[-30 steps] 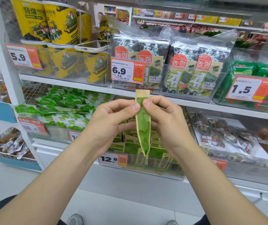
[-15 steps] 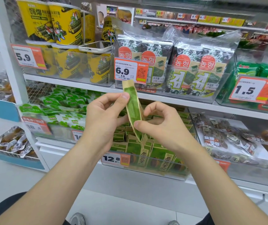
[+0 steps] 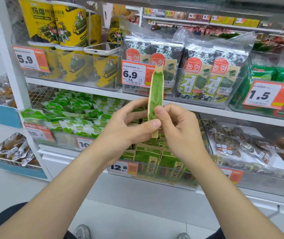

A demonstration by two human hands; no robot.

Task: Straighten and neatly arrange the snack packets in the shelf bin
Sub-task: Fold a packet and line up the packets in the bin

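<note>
**One packet held upright in both hands before the shelf**

A person faces a shop shelf. The left hand (image 3: 129, 126) and the right hand (image 3: 180, 133) meet near the middle of the view; between them stands a single snack packet (image 3: 156, 94), green with tan edges, seen edge-on and nearly upright, its top leaning slightly toward one o'clock. The left grip is closed on the packet's lower part, thumb pressed to its near face and fingers reaching behind it. The right grip pinches the same packet just above, thumb tip at its right edge, the other fingers curled. The tan bottom end pokes out below the left thumb.

The packet is in the air, apart from the shelf bin (image 3: 193, 187), a clear plastic one on the lower shelf at six o'clock from it. More green packets (image 3: 152, 163) stand in rows in that bin, partly hidden by the hands. A price tag (image 3: 122, 168) reading 12.8 sits on the bin's front, at seven o'clock from the held packet.

On the upper shelf, yellow tubs (image 3: 69, 26) stand at ten o'clock with a phone (image 3: 101, 49) lying on the lower ones; bagged seaweed packs (image 3: 211, 69) stand at two o'clock.
</note>
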